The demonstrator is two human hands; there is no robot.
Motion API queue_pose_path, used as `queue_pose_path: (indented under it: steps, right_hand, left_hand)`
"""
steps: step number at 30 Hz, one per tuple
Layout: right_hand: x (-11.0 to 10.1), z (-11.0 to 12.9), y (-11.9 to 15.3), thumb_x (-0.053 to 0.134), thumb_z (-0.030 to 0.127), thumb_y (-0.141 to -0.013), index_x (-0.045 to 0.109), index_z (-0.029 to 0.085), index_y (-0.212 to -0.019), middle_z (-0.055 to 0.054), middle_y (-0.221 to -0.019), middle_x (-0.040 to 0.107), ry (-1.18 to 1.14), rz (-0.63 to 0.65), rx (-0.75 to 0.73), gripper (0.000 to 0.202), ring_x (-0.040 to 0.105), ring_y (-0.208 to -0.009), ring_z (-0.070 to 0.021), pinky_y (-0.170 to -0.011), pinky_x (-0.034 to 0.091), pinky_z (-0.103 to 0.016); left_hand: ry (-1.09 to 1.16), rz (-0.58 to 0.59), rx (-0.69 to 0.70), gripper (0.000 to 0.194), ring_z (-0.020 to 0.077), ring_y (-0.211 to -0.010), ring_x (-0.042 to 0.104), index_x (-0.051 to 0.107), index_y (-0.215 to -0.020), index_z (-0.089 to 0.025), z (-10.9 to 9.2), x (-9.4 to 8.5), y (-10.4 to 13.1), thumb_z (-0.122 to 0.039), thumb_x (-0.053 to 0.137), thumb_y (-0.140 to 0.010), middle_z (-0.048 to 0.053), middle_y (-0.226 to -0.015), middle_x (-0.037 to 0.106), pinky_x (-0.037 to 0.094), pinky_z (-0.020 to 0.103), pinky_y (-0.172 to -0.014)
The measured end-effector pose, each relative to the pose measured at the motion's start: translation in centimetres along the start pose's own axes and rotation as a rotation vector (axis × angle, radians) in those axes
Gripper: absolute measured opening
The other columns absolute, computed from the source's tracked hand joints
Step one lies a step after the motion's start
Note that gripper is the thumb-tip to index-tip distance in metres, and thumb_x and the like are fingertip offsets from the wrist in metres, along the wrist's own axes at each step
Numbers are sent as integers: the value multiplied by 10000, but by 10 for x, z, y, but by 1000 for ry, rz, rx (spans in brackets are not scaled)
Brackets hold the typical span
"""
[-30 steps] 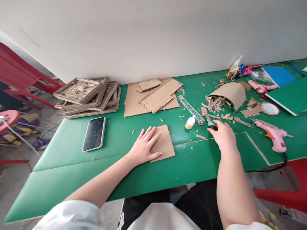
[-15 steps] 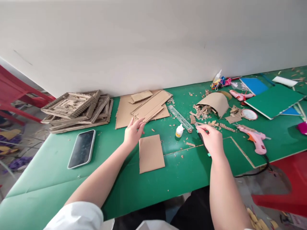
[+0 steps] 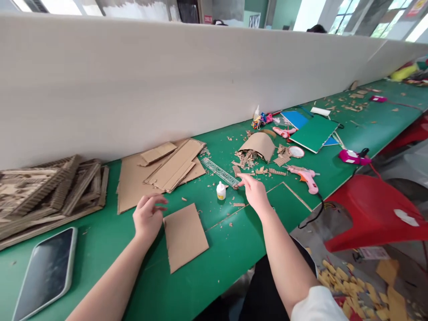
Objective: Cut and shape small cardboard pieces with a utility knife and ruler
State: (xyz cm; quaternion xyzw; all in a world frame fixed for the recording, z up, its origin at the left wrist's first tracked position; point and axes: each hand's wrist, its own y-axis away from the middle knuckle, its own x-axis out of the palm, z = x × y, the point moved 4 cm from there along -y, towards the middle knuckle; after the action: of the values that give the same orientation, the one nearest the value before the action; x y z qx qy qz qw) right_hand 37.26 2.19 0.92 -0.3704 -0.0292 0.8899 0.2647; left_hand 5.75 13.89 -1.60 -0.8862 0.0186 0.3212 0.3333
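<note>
Now left hand (image 3: 147, 217) off cardboard square (image 3: 187, 238), half-curled; right hand (image 3: 256, 192) nearer ruler (image 3: 219, 171), back from tabletop's (image 3: 232, 256) front edge, grip unclear

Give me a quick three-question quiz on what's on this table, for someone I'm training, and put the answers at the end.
1. Multiple choice. Which of these lies nearest the left hand?
A) the pink glue gun with the orange trigger
B) the separate, squarish cardboard piece
C) the phone

2. True or false. The small white bottle stands upright on the green table.

3. Short answer. Which hand has its fingers closer to the clear ruler?

Key:
1. B
2. True
3. The right hand
</note>
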Motion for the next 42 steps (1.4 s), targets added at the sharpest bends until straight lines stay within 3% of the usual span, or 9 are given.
queue_pose_path:
  steps: [4, 8, 13, 19, 22, 24, 27, 32, 42]
  right_hand:
    - [-2, -5, 0, 299, 5, -736, 548, 219, -1228, -74, -1203, 611, -53, -66, 4, 591, 675, -803, -133, -739, 539, -292]
    - [-3, -6, -1, 286, -12, -673, 553, 217, -1204, -86, -1270, 540, -96, -113, -19, 637, 650, -928, -153, -807, 547, -322]
    - [0, -6, -2, 303, 26, -727, 558, 216, -1191, -99, -1205, 564, -111, -118, -36, 562, 645, -900, -165, -835, 538, -358]
    - [-1, -5, -1, 391, 202, -834, 448, 205, -1314, -143, -1268, 530, -160, -138, -9, 483, 626, -888, -183, -826, 532, -370]
    - [-3, -9, -2, 408, 283, -846, 417, 188, -1331, -154, -1256, 532, -212, -168, 34, 494, 629, -802, -166, -760, 545, -357]
    - [-3, -12, -3, 414, 307, -845, 418, 182, -1323, -154, -1248, 535, -231, -182, 54, 494, 629, -748, -151, -744, 545, -358]
    - [-2, -12, -5, 422, 309, -834, 433, 174, -1307, -158, -1237, 542, -243, -180, 68, 492, 631, -724, -148, -725, 545, -356]
    - [-2, -12, -4, 436, 346, -832, 454, 189, -1286, -157, -1224, 548, -246, -163, 68, 481, 640, -717, -156, -668, 548, -343]
    - [0, -15, -4, 459, 376, -834, 497, 207, -1252, -147, -1218, 558, -228, -163, 64, 452, 646, -715, -165, -666, 550, -357]
  left_hand:
    - [-90, 104, -94, 182, 132, -550, 539, 523, -580, -206, 0, 2, 2, -102, 377, -546, -19, -572, 548, 438, 235, -540]
    - [-88, 245, -113, 126, 131, -503, 507, 453, -515, -215, -9, 6, 3, -135, 369, -564, -29, -492, 511, 406, 229, -506]
    - [-82, 359, -172, 296, 136, -433, 483, 601, -960, -231, -18, 11, 6, -264, 376, -771, -59, -489, 483, 404, 241, -500]
    - [-96, 177, -252, 434, 126, -590, 578, 450, -1233, -210, -15, 8, 5, -374, 451, -831, 14, -894, 668, 468, 242, -584]
    - [-144, 122, -198, 474, 186, -866, 628, 426, -1266, -186, -12, 6, -8, -377, 460, -833, 98, -1114, 621, 517, 279, -671]
    - [-224, 117, -138, 521, 242, -1061, 581, 420, -1292, -160, -11, 6, -23, -399, 478, -832, 144, -1169, 584, 507, 355, -854]
    - [-368, 273, -103, 630, 314, -1258, 447, 399, -1342, -149, -8, 16, -45, -493, 511, -826, 176, -1304, 510, 359, 452, -1055]
    - [-542, 496, -140, 825, 432, -1380, 209, 377, -1388, -156, 7, 36, -61, -647, 543, -746, 218, -1462, 322, 234, 573, -1084]
    - [-434, 483, -28, 396, 257, -1197, 512, 580, -1186, -199, 18, 30, -66, -377, 501, -841, 90, -1261, 579, 405, 357, -1028]
